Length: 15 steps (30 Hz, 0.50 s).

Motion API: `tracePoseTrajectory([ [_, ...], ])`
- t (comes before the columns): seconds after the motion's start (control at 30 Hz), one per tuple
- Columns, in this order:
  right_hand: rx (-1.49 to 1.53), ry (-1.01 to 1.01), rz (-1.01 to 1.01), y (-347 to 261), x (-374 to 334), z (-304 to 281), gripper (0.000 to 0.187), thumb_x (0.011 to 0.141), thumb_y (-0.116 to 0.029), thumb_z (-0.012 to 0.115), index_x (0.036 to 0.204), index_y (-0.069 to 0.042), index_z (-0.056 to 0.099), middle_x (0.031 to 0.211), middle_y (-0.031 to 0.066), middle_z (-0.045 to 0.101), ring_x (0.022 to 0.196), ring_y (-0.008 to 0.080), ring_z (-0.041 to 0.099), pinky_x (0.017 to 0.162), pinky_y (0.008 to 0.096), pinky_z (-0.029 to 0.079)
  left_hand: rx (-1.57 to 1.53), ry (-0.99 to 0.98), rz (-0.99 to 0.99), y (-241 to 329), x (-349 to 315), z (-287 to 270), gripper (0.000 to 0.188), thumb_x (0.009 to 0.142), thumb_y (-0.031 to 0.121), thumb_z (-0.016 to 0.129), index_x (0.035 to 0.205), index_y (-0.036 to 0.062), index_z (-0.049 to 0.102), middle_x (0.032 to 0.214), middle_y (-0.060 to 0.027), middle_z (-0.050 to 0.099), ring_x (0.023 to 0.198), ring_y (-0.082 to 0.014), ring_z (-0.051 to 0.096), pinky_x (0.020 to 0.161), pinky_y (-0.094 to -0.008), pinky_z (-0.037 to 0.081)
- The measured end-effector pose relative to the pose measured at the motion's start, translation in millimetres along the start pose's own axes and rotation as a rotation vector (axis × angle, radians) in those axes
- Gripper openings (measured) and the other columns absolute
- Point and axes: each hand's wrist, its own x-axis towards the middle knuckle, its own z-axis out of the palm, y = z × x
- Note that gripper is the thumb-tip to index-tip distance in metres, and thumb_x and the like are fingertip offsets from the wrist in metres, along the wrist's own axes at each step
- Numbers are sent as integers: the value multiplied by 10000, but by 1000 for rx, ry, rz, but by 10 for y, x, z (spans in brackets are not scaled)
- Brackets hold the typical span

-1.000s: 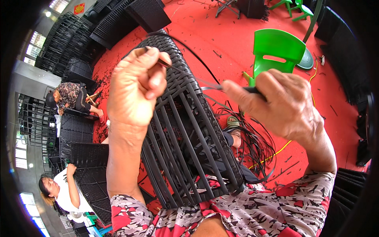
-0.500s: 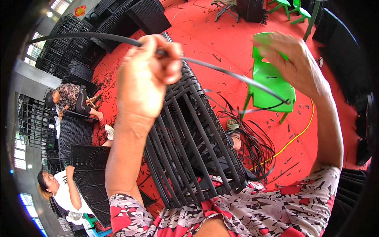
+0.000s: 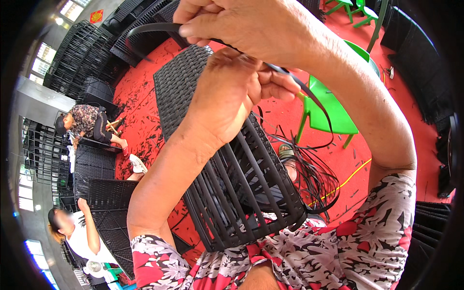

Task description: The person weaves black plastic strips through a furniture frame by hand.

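Note:
A flat black plastic strip (image 3: pixel 157 27) crosses above a black half-woven wicker frame (image 3: pixel 181 79). My right hand (image 3: pixel 256 29) reaches across over my left and pinches the strip between thumb and fingers. Just below it, my left hand (image 3: pixel 232 92) has its fingers curled round the same strip. One end of the strip arcs down on the left; the other part loops down to the right past my left fingers. The frame rests tilted against my body, its far face closely woven and its near side showing bare parallel bars.
A tangle of loose black strips (image 3: pixel 314 176) lies right of the frame, beside my sandalled foot (image 3: pixel 286 153). Beyond stands a green plastic chair (image 3: pixel 333 108). A yellow cable (image 3: pixel 355 175) crosses the red floor, which is littered with offcuts. Two people work on wicker pieces at left.
My right hand has swung left across and above my left hand and now pinches the strip. My left hand has moved right and lower. The strip's left end has drawn in.

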Motion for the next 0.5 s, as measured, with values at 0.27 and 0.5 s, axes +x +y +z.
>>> tracePoseTrajectory([
  [0.27,545,-39,755,-365,296,-210,196,870,-43,479,864,100,613,679,104,595,584,128,588,534,271,504,281,46,-109,-18,-7,105,363,982,291,478,973,-55,589,909,-166,657,718,-191,663,640,-270,553],
  [0.5,537,44,613,-109,603,158,138,826,-48,511,769,44,597,655,81,564,512,146,517,468,254,444,342,60,-240,-268,9,160,318,997,227,438,938,-49,586,783,-81,616,584,-124,621,500,-227,526],
])
